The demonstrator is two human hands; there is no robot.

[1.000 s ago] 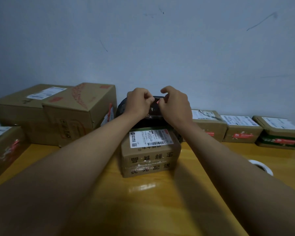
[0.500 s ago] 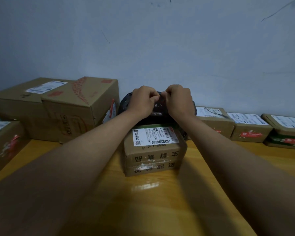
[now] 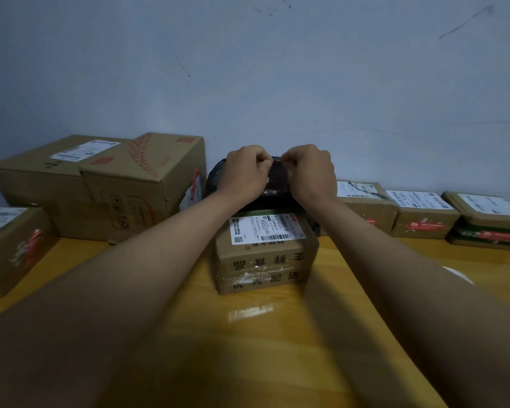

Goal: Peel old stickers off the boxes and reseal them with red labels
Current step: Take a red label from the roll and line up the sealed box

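Observation:
A small cardboard box (image 3: 265, 260) with a white shipping sticker (image 3: 265, 229) on top stands in the middle of the wooden table (image 3: 248, 348). Behind it lies a black plastic-wrapped parcel (image 3: 274, 184). My left hand (image 3: 245, 172) and my right hand (image 3: 309, 170) are both over that black parcel with fingers curled, pinching something thin and shiny between them at its top. What exactly they pinch is too small to tell.
Two large cardboard boxes (image 3: 100, 184) stand at the back left, another box (image 3: 9, 245) at the left edge. Three small boxes with red labels (image 3: 424, 213) line the wall at the right. A white tape roll (image 3: 460, 275) lies by my right forearm.
My hands have stayed on the black parcel, shifting slightly up and closer together. The view has shifted a little.

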